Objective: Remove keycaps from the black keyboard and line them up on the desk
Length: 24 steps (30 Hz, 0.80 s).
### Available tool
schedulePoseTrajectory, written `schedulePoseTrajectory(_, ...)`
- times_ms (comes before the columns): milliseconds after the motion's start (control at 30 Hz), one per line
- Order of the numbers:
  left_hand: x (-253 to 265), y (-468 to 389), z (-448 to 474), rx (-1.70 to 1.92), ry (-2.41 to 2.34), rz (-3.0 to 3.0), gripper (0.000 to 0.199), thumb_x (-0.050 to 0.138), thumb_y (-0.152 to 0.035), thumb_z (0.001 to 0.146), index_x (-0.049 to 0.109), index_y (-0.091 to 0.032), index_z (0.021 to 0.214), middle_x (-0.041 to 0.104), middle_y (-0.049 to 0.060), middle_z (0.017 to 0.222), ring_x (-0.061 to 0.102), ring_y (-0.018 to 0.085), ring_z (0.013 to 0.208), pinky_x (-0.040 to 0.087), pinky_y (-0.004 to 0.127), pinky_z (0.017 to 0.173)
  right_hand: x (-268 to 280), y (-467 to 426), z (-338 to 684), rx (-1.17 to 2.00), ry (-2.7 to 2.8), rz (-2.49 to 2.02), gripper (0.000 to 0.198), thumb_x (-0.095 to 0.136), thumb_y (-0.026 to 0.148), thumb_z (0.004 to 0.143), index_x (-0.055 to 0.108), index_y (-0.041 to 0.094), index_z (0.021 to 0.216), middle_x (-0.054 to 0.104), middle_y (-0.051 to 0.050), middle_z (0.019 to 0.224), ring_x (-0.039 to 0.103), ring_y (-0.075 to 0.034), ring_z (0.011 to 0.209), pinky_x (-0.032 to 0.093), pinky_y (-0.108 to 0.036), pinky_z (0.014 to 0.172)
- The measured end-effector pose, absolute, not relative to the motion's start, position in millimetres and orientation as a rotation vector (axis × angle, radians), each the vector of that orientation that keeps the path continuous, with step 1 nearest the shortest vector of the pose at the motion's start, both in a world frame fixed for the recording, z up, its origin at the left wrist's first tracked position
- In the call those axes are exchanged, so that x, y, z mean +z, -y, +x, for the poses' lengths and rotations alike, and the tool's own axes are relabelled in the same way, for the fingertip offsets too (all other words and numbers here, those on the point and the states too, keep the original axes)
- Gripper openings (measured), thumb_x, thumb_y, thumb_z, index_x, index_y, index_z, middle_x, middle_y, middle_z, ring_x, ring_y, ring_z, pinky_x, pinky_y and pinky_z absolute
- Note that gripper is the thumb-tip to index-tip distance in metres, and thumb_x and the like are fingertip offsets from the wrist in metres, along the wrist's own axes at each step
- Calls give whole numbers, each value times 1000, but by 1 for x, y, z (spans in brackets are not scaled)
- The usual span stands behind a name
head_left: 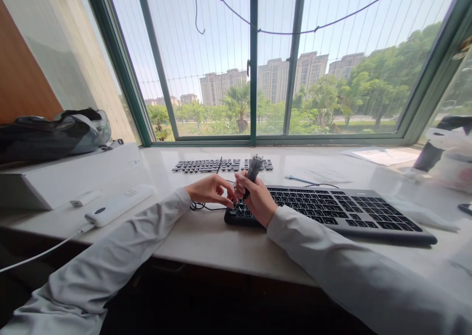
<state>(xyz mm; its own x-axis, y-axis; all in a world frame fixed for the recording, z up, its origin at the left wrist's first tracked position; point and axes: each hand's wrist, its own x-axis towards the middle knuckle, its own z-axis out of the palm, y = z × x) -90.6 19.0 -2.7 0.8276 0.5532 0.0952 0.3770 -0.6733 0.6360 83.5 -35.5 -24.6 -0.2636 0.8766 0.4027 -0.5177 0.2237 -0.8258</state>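
Observation:
A dark grey keyboard (341, 216) lies slanted on the worktop, its key places showing as black squares with pale outlines. My right hand (260, 202) is above its left part, closed around a short, dark grey handle-like tool (254, 168). That tool points up and away, with small prongs at its upper end; its lower end is hidden in the hand. Over the keyboard's left corner, my left hand (214, 190) has its thumb and fingers bent together in a pinch, tips down by the keys. Whatever is between them is too small to name.
Loose black keycaps (206, 166) are laid out in rows behind my hands. A thin blue stick (300, 179) and a black cable (201, 206) lie near the keyboard. At left are a white power bank (110, 212) and a white box (81, 172). Paper (381, 156) is at right.

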Motion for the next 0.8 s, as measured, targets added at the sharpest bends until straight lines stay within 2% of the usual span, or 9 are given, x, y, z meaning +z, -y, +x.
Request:
schedulePoseTrajectory(133,-6,-19,-87,357,-591,2371,28,71,-41,76,75,-14,85,66,3,77,42,5,56,29,17,47,-27,37,81,1395,1201,-455,32,66,39,78,45,19,64,40,6,58,40,-9,53,34,-25,52)
schedulePoseTrajectory(300,-3,-21,-92,271,-628,2379,31,71,-42,76,74,-13,83,63,1,73,35,4,51,27,19,45,-25,42,78,1386,1193,-539,34,69,42,75,45,19,65,41,6,59,40,-10,56,35,-25,56)
schedulePoseTrajectory(800,1,-19,-95,190,-596,2431,30,70,-44,76,72,-14,78,64,1,66,45,7,53,31,20,48,-28,47,71,1263,1304,-696,36,64,52,77,52,19,69,48,4,57,45,-12,57,37,-26,58)
